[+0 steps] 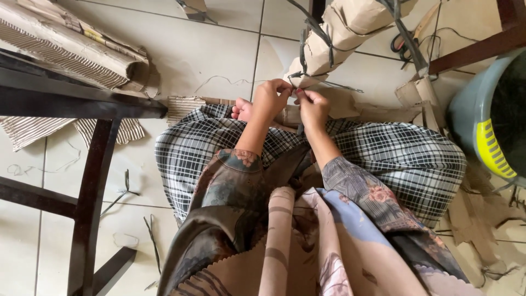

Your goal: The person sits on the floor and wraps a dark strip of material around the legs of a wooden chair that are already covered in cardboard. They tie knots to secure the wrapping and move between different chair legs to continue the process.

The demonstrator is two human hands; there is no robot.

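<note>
Hands, left hand (pixel 269 98) and right hand (pixel 313 107), pinch wire (pixel 298 77).

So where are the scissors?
The scissors lie on the floor tiles near the top right of the head view, beyond the cardboard bundle and left of the dark wooden chair leg.

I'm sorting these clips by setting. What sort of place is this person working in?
Probably a home floor used as a craft workspace. The person sits on pale floor tiles among corrugated cardboard scraps, beside dark wooden furniture, both hands at a cardboard piece bound with dark strips.
</note>
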